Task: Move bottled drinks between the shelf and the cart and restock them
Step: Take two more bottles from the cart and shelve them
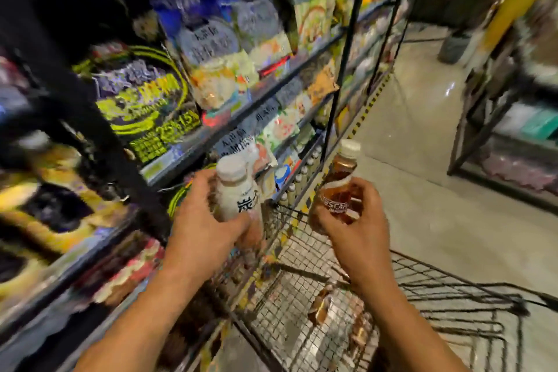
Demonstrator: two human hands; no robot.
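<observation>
Wire cart point(422, 287) below; left hand point(205, 226) grips white bottle point(237, 193), right hand point(359, 229) brown bottle point(339, 187).

A shop aisle: a wire shopping cart point(377, 296) stands on a pale floor point(422, 160), and just beside it tall metal shelves point(302, 60) carry packaged snacks point(217, 69), price labels point(232, 137) and rows of bottles point(302, 172).
</observation>
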